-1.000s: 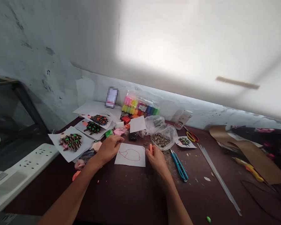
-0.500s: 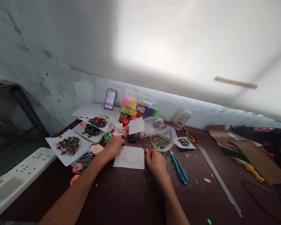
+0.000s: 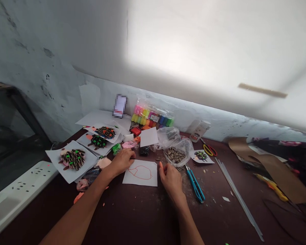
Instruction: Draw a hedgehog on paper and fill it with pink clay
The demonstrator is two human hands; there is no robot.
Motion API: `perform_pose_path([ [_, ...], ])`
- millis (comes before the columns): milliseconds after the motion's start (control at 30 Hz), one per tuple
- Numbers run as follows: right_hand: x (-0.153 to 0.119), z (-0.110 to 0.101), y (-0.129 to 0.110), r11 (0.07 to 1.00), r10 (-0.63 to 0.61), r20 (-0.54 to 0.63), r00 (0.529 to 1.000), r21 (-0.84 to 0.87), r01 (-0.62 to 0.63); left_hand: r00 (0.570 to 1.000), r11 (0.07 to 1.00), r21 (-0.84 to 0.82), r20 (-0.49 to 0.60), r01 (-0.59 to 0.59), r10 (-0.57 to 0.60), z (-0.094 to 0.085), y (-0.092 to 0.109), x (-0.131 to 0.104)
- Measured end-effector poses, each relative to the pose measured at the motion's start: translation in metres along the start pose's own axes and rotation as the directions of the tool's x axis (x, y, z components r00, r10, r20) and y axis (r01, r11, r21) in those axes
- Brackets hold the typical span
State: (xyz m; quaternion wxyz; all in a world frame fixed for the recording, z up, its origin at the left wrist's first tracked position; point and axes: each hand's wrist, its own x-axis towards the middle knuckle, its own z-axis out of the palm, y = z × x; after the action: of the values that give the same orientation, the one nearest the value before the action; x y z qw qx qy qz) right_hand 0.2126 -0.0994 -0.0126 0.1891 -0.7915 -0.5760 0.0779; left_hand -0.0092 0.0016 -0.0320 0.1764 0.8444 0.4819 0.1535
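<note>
One white card (image 3: 140, 182), lying flat on the dark brown table (image 3: 142, 214) between the two hands: roughly rectangular, its far right corner clipped. We note its marking, a thin orange-red outline, rounded at the right and narrowing towards the left, with a short curved line setting the narrow end off from the body; the space inside is bare white.

One left hand (image 3: 122, 161), fingers bent and close together over the card's far left corner; we cannot tell whether they pinch anything.

One right hand (image 3: 170, 177), just beside the card's right edge, thumb and forefinger closed on an orange piece (image 3: 160, 165), of which we see only the tip.

Beyond the right hand, we list one clear bag of striped seeds (image 3: 174, 154); to its right, one turquoise-handled tool (image 3: 196, 186), one small decorated card (image 3: 201, 156) and one pair of red-and-yellow scissors (image 3: 209, 150).

Towards the wall, one blank white sheet (image 3: 149, 136) and one pack of coloured sticks (image 3: 153, 119). At left, we count three sheets bearing spiny seed figures (image 3: 72, 159).
</note>
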Motion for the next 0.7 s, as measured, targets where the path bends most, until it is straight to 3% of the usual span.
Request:
perform_pose_path([
  [67, 0.0, 0.003, 0.0, 0.969, -0.03, -0.044, 0.999, 0.242, 0.04, 1.0, 1.0, -0.014, 0.009, 0.003, -0.002, -0.002, 0.0, -0.001],
  [167, -0.001, 0.01, -0.004, 0.791, -0.075, -0.001, 0.997, 0.609, 0.06, 1.0, 0.999, -0.037, 0.019, -0.001, 0.002, -0.005, -0.001, -0.003],
  [233, -0.003, 0.013, -0.01, 0.685, -0.102, 0.021, 0.995, 0.726, 0.055, 1.0, 0.999, -0.048, 0.026, -0.005, 0.006, -0.007, 0.0, -0.005],
  [300, -0.006, 0.014, -0.016, 0.645, -0.131, 0.035, 0.991, 0.762, 0.058, 1.0, 0.999, -0.048, 0.03, -0.006, 0.007, -0.007, 0.0, -0.005],
  [400, -0.012, 0.01, -0.023, 0.659, -0.191, 0.047, 0.981, 0.747, 0.092, 1.0, 0.999, -0.043, 0.018, 0.005, -0.005, -0.006, 0.001, -0.005],
  [700, -0.029, 0.012, -0.035, 0.751, -0.413, -0.063, 0.908, 0.54, 0.379, 1.0, 0.999, -0.042, -0.022, -0.012, 0.011, -0.001, -0.002, -0.004],
])
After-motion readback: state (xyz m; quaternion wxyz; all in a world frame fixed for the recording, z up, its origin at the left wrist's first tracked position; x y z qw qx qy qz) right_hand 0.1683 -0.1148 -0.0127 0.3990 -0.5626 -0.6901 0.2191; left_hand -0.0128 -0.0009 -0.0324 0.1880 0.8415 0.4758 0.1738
